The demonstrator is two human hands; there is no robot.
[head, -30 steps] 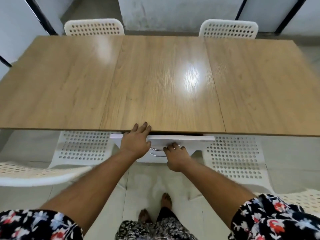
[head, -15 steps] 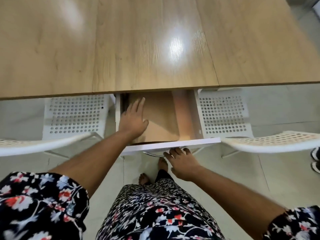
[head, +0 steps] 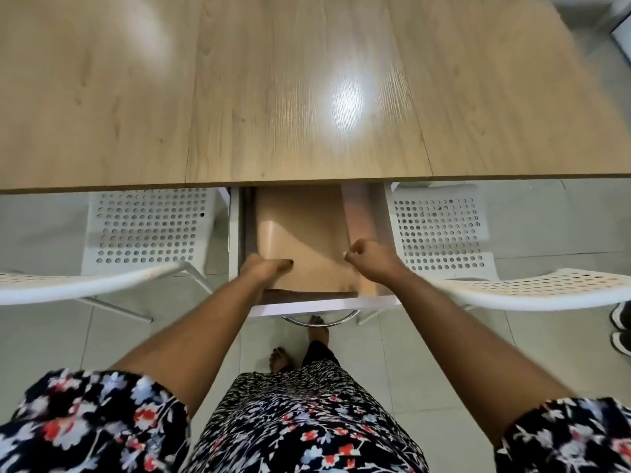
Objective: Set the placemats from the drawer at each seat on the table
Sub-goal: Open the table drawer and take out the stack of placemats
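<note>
Placemats first: you are at the fetching step, with both hands down in the open white drawer (head: 235,240) under the near edge of the light wood-grain table (head: 273,97). The tan, smooth-faced placemats (head: 300,230) lie stacked flat in it, the top one curling up at its left edge. Your left hand (head: 264,269) has its fingers curled round the near left corner of that stack, and your right hand (head: 370,259) pinches the sheets at the right edge. Nothing is laid on the table yet, so every seat is still to do.

Next you likely need to lift the stack clear of the drawer's front wall without letting the sheets slide apart, then carry one to the spot before each white perforated chair (head: 150,227).

No brand, label or writing can be read anywhere.
</note>
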